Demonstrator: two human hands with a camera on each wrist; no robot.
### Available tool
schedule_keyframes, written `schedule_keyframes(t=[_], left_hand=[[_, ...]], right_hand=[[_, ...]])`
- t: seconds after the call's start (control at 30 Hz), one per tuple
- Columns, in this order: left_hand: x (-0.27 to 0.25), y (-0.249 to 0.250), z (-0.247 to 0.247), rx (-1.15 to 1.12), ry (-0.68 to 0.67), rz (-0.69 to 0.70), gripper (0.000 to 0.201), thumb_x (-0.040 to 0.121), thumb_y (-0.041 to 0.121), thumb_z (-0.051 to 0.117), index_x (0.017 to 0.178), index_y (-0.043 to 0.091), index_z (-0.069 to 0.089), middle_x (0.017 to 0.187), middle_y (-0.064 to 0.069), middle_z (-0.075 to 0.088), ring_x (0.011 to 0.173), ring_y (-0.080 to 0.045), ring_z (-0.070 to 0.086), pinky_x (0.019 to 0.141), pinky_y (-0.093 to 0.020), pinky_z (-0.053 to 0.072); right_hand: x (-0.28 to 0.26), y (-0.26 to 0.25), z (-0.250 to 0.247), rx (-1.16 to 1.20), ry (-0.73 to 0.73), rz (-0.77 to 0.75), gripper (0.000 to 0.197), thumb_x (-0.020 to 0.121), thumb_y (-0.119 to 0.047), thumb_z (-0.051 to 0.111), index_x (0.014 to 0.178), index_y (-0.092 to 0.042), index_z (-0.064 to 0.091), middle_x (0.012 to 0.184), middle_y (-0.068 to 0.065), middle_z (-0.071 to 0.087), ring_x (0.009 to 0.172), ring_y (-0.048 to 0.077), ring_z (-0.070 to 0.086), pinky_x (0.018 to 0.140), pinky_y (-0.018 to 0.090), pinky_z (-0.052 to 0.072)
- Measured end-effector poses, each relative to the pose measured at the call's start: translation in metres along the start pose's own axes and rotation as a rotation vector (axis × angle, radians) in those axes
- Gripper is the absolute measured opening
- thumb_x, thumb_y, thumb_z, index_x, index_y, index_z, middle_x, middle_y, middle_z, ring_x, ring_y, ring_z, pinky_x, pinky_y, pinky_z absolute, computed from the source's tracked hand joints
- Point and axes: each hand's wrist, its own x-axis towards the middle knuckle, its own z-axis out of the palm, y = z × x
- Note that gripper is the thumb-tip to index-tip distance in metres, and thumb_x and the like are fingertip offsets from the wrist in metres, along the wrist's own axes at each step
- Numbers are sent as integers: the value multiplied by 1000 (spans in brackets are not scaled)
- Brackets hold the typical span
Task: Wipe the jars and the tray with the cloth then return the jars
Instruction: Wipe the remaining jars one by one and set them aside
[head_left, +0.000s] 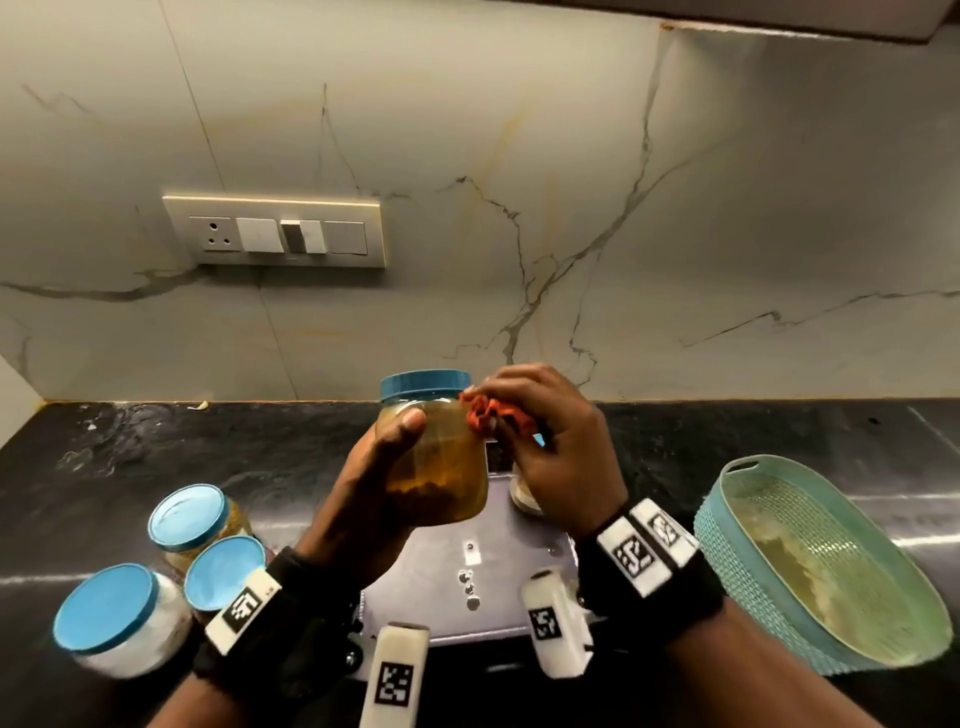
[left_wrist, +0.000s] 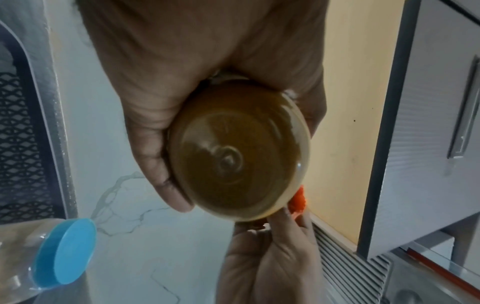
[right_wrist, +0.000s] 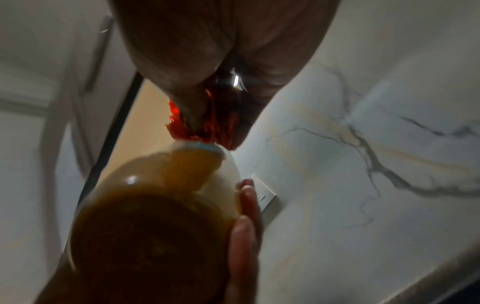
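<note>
My left hand grips a clear jar with a blue lid and amber-brown contents, held up above the counter. Seen from below in the left wrist view, the jar's round base sits between my thumb and fingers. My right hand pinches a bunched red-orange cloth and presses it against the jar's shoulder just under the lid; the cloth also shows in the right wrist view above the jar. The teal woven tray lies tilted on the counter at the right.
Three blue-lidded jars stand at the left on the black counter. A grey flat appliance lies under my hands, with a small pale jar partly hidden behind my right hand. A switch panel is on the marble wall.
</note>
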Motion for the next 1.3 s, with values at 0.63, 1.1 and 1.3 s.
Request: schedule_keyframes(t=[0.63,1.1,1.3], left_hand=[[8,11,10,-229,-69,44,76,63,53,87,127,17,68,124,-19,66,105,-32,69,81,-43,60],[12,-20,31,199,138,130,97,59,61,87,133,8,53,124,-19,67,114,-36,66,95,-56,55],[21,-10,33,196,132,138,68,73,48,77,124,9,57,110,-16,69,93,-31,70,74,-48,59]], right_hand=[[-25,-29,-13,-64,41,-142,21,92,-12,62,110,-15,74,118,1,63,117,13,58,97,26,50],[-18,-3,-31,-179,23,-63,30,85,1,70,112,-13,73,117,4,64,113,18,59,92,38,52],[-55,-26,-25,-312,-160,-343,26,84,-2,72,107,-13,75,120,8,62,117,28,57,99,35,50]])
